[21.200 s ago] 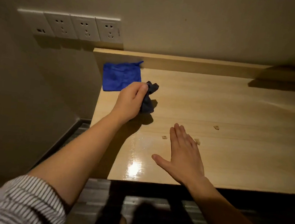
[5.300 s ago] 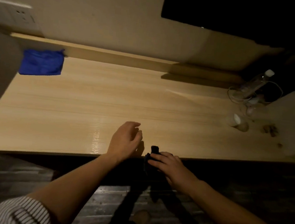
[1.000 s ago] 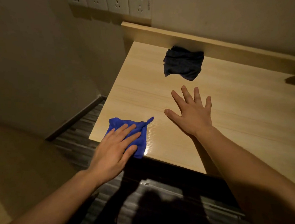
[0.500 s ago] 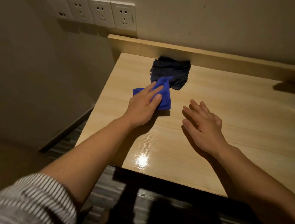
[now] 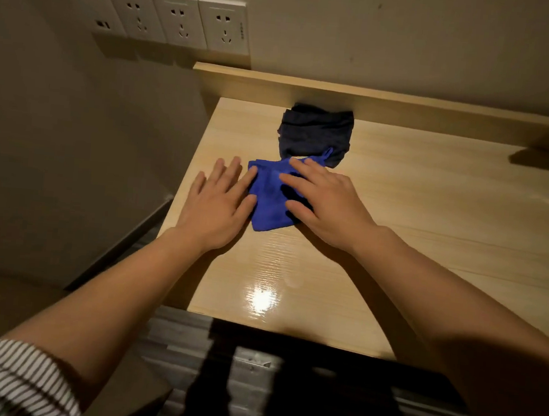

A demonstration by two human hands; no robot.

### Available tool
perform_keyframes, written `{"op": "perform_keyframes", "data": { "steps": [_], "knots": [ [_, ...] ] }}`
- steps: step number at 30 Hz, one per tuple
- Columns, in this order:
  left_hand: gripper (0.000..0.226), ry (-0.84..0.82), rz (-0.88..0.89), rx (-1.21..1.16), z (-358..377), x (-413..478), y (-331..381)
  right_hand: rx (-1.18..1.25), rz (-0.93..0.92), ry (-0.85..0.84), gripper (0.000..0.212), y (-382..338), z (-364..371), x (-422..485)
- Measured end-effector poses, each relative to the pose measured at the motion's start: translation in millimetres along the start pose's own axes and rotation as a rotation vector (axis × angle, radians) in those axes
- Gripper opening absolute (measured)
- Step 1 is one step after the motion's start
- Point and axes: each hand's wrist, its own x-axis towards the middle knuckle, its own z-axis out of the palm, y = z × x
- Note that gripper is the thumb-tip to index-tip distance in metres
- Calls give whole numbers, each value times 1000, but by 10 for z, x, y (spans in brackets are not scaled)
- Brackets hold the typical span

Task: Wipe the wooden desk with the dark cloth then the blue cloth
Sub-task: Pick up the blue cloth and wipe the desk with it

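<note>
Under both hands, the pale wooden desk surface (image 5: 431,221) carries everything. Left hand (image 5: 217,203) flat, fingers spread, grasping nothing, fingertips touching the crumpled blue cloth (image 5: 270,201). Right hand (image 5: 326,202) pressed flat on that cloth, not clenched. Folded dark cloth (image 5: 316,132) lies just beyond the fingertips, touching the blue one.

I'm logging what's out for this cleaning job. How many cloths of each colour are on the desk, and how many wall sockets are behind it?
Blue cloth: 1
Dark cloth: 1
Wall socket plates: 4
Total: 6
</note>
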Motion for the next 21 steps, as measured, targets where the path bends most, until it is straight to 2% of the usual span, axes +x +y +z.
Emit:
{"op": "perform_keyframes", "data": {
  "steps": [4,7,12,21],
  "knots": [
    [64,-33,-15,46,68,-76,-140,-175,-103,-176,60,21,63,341],
    [66,-19,-16,65,92,-50,-145,-258,-159,-226,67,80,31,465],
    [67,-28,-11,85,111,-34,-169,-259,-228,-324,74,123,18,585],
    [66,-39,-4,71,90,-30,-174,-200,-66,-259,69,-56,248,149]
  ]
}}
